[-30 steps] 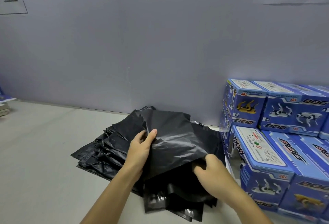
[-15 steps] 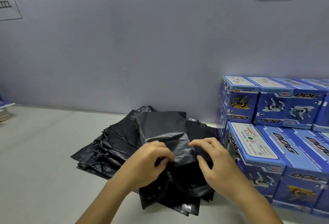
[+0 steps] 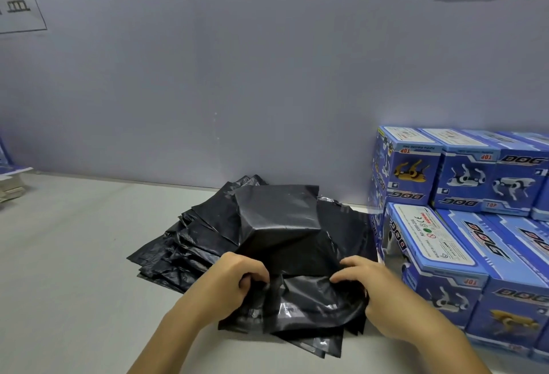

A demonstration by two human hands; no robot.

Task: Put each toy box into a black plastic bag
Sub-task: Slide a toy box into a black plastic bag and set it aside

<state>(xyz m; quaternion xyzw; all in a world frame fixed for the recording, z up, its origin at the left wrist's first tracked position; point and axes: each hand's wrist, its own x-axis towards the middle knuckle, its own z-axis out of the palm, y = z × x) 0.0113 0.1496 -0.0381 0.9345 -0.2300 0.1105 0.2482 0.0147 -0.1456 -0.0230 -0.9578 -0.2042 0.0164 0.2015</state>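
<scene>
Both hands work at the near edge of one black plastic bag [image 3: 279, 222]. Left hand [image 3: 228, 281] has its fingers curled tight, pinching the bag's edge at the left. Right hand [image 3: 374, 293] grips the same edge at the right, its fingers bent down over the plastic and its thumb tucked beneath a fold. Between the two hands the bag's edge is gathered and creased, with a shiny strip showing just below it. Beyond the knuckles the held bag rises as a dull, tented sheet with a ridge across it.

Under and to the left of the hands lies the pile of black bags [image 3: 184, 243], flat on the pale table [image 3: 74, 269], its layers fanned out toward the left and toward the wall. Some corners of the pile stick out nearer than the hands.

Just right of the right hand stand the blue toy boxes [image 3: 439, 257], printed with DOG and robot-dog pictures. They are stacked in two tiers, the upper tier set farther back against the grey wall [image 3: 237, 76]. The nearest box sits close beside the right wrist, apart from it.

Far left of the hands, at the table's edge, sits a low stack of flat items [image 3: 12, 186], too cropped to identify.
</scene>
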